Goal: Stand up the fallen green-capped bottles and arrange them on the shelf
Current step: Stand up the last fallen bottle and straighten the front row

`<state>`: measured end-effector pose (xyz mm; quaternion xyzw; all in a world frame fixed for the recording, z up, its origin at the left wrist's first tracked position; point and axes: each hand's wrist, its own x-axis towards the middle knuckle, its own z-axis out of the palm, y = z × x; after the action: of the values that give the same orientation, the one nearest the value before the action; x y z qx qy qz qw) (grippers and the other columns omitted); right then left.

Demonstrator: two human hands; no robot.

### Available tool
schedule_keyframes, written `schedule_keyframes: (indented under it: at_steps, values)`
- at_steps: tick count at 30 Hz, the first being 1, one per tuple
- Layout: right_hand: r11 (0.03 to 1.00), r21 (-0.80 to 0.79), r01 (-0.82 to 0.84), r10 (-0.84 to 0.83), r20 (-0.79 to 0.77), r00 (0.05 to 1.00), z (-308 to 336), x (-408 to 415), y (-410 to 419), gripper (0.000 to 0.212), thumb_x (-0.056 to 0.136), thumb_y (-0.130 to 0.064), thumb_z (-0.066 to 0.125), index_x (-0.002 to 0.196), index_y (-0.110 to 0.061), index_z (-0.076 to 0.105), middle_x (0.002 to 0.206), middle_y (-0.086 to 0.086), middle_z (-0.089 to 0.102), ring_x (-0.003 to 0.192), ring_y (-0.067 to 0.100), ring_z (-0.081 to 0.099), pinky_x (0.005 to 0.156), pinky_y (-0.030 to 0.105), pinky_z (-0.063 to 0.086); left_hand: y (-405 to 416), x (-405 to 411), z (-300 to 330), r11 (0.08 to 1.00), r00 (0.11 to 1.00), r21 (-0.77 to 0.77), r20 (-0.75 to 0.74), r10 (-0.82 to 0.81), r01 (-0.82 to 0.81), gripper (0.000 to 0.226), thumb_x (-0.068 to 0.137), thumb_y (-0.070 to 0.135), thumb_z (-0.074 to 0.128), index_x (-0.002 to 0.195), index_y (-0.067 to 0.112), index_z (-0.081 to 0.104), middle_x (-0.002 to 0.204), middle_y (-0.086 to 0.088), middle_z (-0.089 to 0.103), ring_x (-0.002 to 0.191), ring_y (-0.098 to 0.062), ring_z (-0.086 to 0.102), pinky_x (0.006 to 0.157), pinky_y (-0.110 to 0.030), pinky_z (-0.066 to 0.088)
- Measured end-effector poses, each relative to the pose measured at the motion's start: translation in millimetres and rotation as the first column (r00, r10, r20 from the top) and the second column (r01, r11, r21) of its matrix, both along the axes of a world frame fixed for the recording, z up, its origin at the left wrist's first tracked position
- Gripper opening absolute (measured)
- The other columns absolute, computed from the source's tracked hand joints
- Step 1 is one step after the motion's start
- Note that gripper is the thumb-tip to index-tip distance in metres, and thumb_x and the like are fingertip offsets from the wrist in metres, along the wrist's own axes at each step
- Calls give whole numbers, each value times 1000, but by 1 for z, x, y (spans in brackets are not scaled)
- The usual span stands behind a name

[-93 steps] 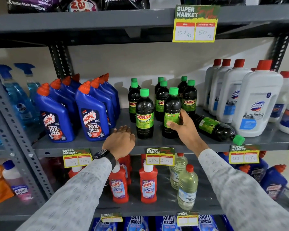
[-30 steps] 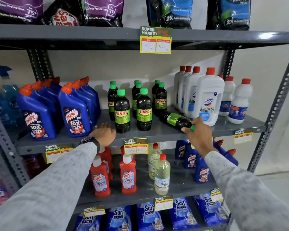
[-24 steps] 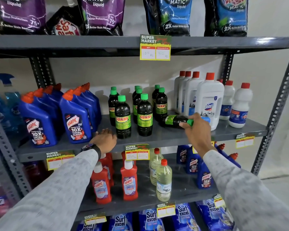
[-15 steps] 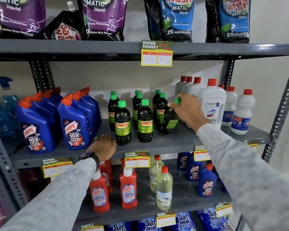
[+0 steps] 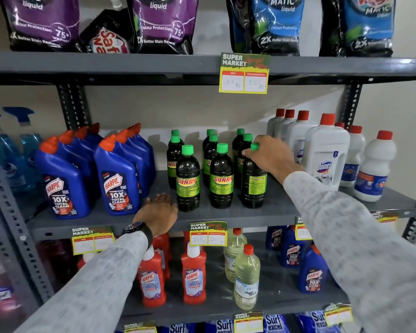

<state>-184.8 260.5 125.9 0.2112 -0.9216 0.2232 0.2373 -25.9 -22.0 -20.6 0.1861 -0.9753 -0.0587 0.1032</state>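
Right hand (image 5: 271, 156) reaches in from the lower right of the frame and pinches the neck of a green-capped bottle (image 5: 253, 181), fingers curled just under its cap. That bottle stands upright at the right end of the front row on the middle shelf (image 5: 286, 212), centre of the frame, its label turned partly away. Two more bottles (image 5: 204, 179) stand upright to its left in the same row, labels facing out, with further green-capped bottles in rows behind them. Left hand (image 5: 157, 211) lies flat on the shelf's front edge, fingers spread, just beside the leftmost front bottle, with a dark watch (image 5: 136, 228) on its wrist. Blue jugs (image 5: 89, 174) fill the shelf's left part, white jugs (image 5: 327, 152) its right.
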Motion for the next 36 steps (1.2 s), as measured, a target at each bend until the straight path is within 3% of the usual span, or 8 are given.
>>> schedule_keyframes:
  at_steps: [5, 8, 12, 16, 19, 24, 30, 36]
  values:
    - [995, -89, -36, 28, -91, 995, -22, 1, 18, 69, 88, -76, 54, 136, -27, 61, 112, 6, 74, 104, 34, 69, 76, 41, 54, -3, -2, -1, 1000, 1000, -10, 25, -16, 16, 62, 107, 39, 18, 160, 8, 27, 169, -13, 23, 157, -25, 19, 127, -47, 13]
    - [897, -420, -135, 147, -4, 989, -48, 4, 26, 78, 86, -75, 60, 146, -26, 53, 115, 0, 68, 105, 25, 64, 90, 40, 52, -4, -4, -2, 1000, 999, -18, 31, -23, 24, 63, 107, 40, 18, 161, 9, 25, 170, -11, 21, 158, -23, 18, 127, -45, 11]
    - [610, -752, -249, 596, 230, 769, -86, 2, 29, 66, 96, -22, 74, 154, -22, 42, 133, -7, 60, 129, 23, 57, 104, 32, 43, -5, -4, -3, 1000, 1000, -18, 22, -22, 22, 63, 106, 41, 19, 160, 9, 28, 169, -12, 23, 157, -24, 19, 127, -47, 12]
    - [571, -787, -233, 647, 257, 717, -111, -1, 22, 58, 89, 11, 69, 138, -18, 56, 126, 6, 72, 120, 24, 66, 109, 45, 49, -7, -5, -4, 999, 999, -19, 20, -26, 26, 65, 106, 43, 18, 160, 9, 26, 170, -11, 22, 157, -23, 19, 126, -45, 11]
    - [596, -787, -160, 539, 245, 806, -127, 0, 19, 52, 87, 0, 79, 134, -14, 59, 122, 2, 73, 112, 17, 69, 108, 45, 51, -9, -6, -8, 1000, 999, -16, 24, -25, 26, 66, 105, 44, 17, 161, 10, 24, 170, -11, 21, 158, -23, 17, 127, -45, 10]
    - [683, -711, -168, 389, 160, 907, -132, 8, 14, 70, 71, -30, 96, 126, -27, 53, 113, -12, 68, 104, 3, 66, 82, 17, 50, -10, -8, -8, 999, 999, -22, 15, -29, 29, 66, 105, 45, 17, 161, 10, 24, 170, -11, 21, 158, -23, 17, 127, -45, 10]
    - [691, -693, -207, 402, 130, 906, -135, 8, 20, 65, 78, -37, 90, 132, -32, 53, 123, -9, 68, 108, 5, 65, 96, 31, 53, -9, -9, -11, 999, 999, -34, 17, -34, 34, 67, 105, 44, 16, 161, 9, 24, 170, -10, 20, 158, -23, 17, 128, -46, 10]
    - [628, -732, -264, 555, 183, 812, -138, -6, 23, 64, 93, -10, 75, 150, -27, 52, 134, -5, 70, 126, 17, 63, 114, 48, 45, -13, -11, -11, 999, 1000, -32, 12, -26, 26, 67, 105, 45, 16, 160, 9, 25, 170, -10, 22, 158, -22, 18, 127, -46, 11]
